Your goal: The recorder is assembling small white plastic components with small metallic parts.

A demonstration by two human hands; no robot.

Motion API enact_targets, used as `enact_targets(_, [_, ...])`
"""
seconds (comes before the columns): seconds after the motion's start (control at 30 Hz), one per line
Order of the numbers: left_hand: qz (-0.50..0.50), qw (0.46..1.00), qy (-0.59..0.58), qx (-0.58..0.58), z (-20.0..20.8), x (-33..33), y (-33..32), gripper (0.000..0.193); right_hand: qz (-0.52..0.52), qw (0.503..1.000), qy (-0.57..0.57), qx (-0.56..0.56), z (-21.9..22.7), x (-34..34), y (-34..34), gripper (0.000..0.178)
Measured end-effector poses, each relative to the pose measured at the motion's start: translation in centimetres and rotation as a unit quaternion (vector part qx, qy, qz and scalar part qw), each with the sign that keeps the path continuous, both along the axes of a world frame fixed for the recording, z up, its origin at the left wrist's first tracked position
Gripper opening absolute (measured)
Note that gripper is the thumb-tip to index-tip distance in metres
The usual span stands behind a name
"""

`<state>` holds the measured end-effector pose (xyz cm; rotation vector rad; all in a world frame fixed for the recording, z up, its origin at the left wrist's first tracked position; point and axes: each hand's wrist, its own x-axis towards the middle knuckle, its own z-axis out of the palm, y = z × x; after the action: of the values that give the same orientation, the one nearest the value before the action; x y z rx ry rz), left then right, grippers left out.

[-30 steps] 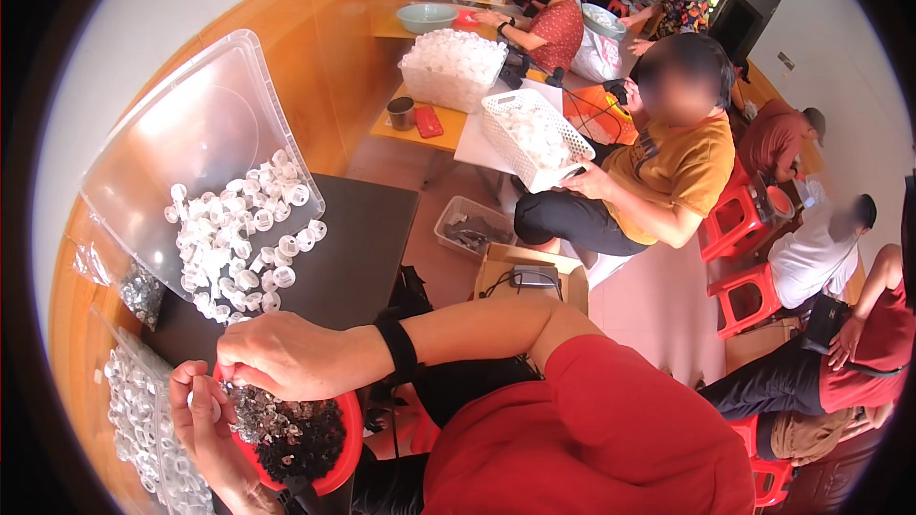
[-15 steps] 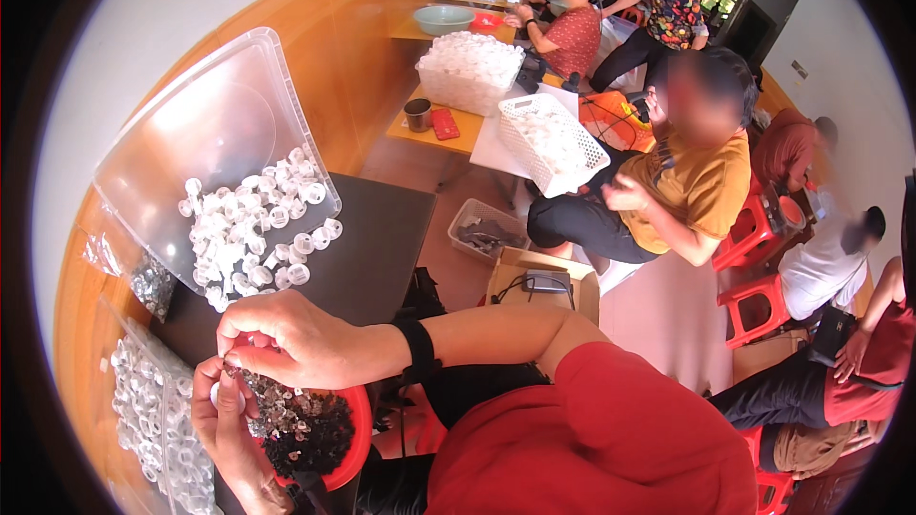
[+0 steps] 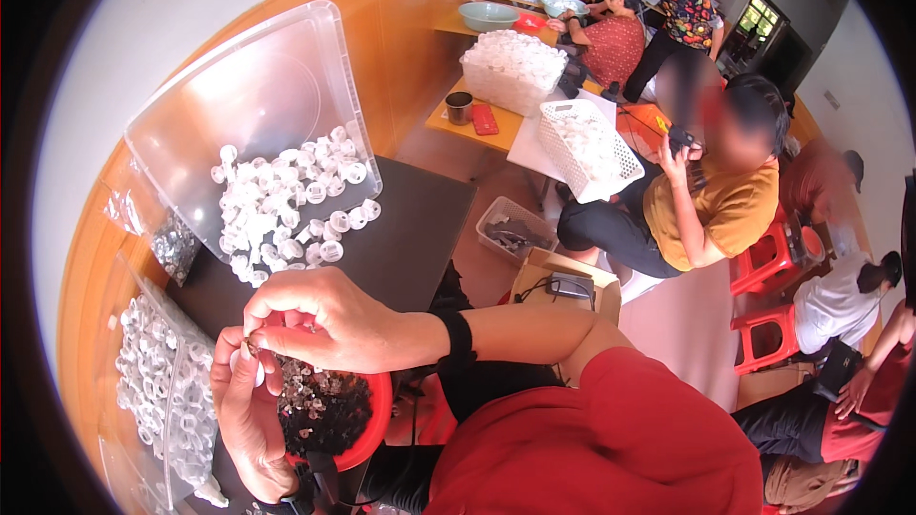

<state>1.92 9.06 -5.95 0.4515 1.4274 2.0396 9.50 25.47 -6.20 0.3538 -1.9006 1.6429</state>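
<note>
My left hand (image 3: 246, 424) is closed around a small white round plastic cap (image 3: 259, 368). Above it, my right hand (image 3: 334, 321) pinches a tiny metal-coloured piece (image 3: 251, 347) against the cap, and the fingertips of both hands meet there. Below my hands a red bowl (image 3: 383, 410) holds a heap of small dark and silvery parts, partly covered by my left hand. Just beyond my right hand, many white plastic caps (image 3: 286, 195) spill from a translucent tub (image 3: 243, 86) tipped on its side on the dark table (image 3: 420, 215).
Clear bags (image 3: 167, 401) of white parts lie at the left, near a small bag of metal pieces (image 3: 174, 246). An open cardboard box (image 3: 603, 291) and a basket (image 3: 515, 229) stand beyond the table. A person in a yellow shirt (image 3: 711, 215) sits at the right holding a black device.
The whole view has shifted, so things appear farther right. My hands stay together on the cap and metal piece. The person in yellow has raised a hand with a black device.
</note>
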Motion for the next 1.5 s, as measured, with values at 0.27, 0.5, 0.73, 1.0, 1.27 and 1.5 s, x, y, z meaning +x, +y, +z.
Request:
enact_targets(0.27, [0.065, 0.998, 0.000, 0.023, 0.4, -0.2, -0.6, 0.017, 0.018, 1.000, 0.002, 0.011, 0.3, -0.3, -0.5, 0.008])
enact_targets(0.5, [0.046, 0.995, 0.094, -0.006, 0.7, 0.2, 0.6, 0.011, -0.066, 0.978, -0.037, 0.194, -1.0, 0.4, 1.9, 0.009])
enact_targets(0.73, [0.085, 0.983, 0.161, -0.015, 1.0, 0.7, 0.1, 0.006, -0.062, 0.992, -0.052, 0.102, 1.6, -0.1, 0.3, 0.011])
enact_targets(1.0, [0.085, 0.965, 0.244, -0.044, 0.9, 0.9, 0.3, 0.009, -0.049, 0.994, -0.059, 0.083, 1.4, -0.3, 0.0, 0.013])
enact_targets(1.27, [0.114, 0.935, 0.328, -0.071, 0.1, 0.7, 0.4, 0.012, -0.049, 0.988, -0.015, 0.144, 1.3, -0.6, 0.1, 0.010])
enact_targets(1.5, [0.041, 0.999, 0.035, -0.002, 0.5, 0.5, 0.5, 0.037, -0.077, 0.988, -0.008, 0.137, 0.9, -0.5, 0.0, 0.010])
